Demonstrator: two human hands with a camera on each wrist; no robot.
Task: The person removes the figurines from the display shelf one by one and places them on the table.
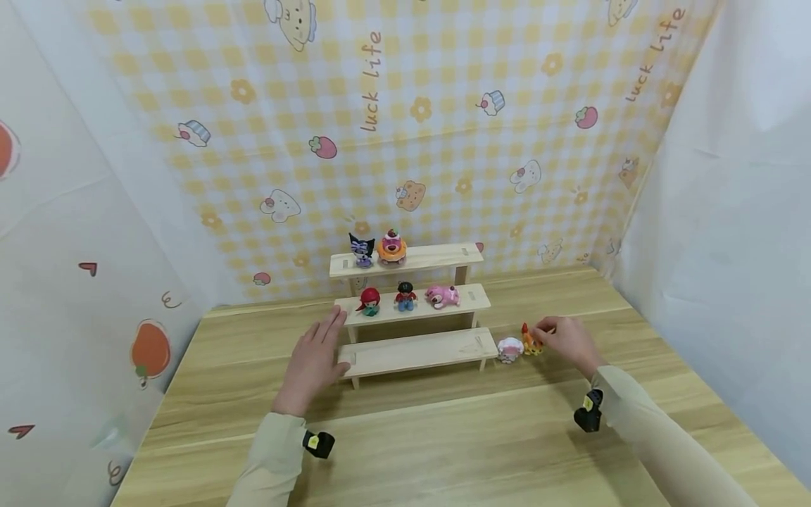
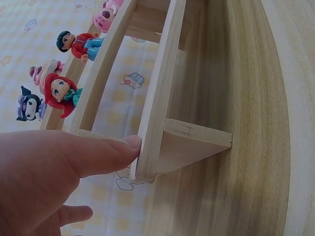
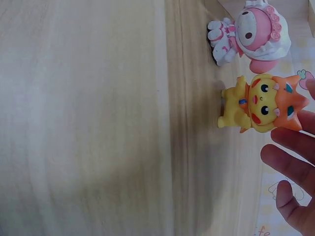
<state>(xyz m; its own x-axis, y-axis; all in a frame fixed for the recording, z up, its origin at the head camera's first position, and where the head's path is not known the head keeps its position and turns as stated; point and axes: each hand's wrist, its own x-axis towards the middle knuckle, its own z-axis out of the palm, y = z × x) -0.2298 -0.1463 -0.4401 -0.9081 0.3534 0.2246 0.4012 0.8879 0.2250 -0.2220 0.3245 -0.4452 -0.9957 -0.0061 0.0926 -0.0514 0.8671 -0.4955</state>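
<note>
Beside the shelf (image 1: 415, 350), left hand (image 1: 315, 360) flat

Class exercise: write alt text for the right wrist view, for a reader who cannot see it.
A small yellow and orange fox-like figurine stands on a wooden table, with the fingers of the right hand at its head. A pink and white figurine stands close beside it.
</note>
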